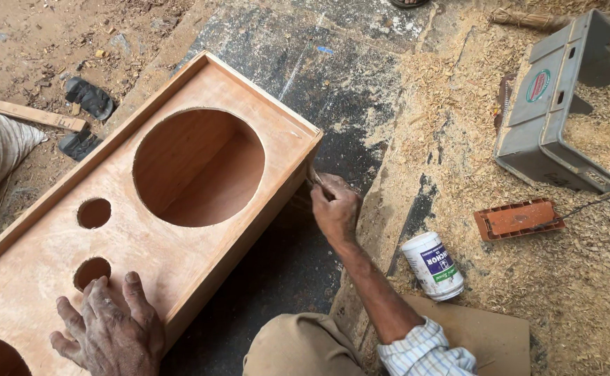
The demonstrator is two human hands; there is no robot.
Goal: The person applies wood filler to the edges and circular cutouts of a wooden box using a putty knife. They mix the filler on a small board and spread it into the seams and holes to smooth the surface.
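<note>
Two hands on the wooden box [179,202]: my left hand [110,327] lies spread flat on its smooth plywood face near the small round holes, my right hand [334,205] pinches a thin tool [313,178] at its corner. A slip could gouge the edge. The plastic jar [432,265] stands right of the box on sawdust.

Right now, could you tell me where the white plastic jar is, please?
In the head view, the white plastic jar lies tipped on the sawdust-strewn floor at lower right, just right of the right hand's forearm and below-left of the orange block.
</note>
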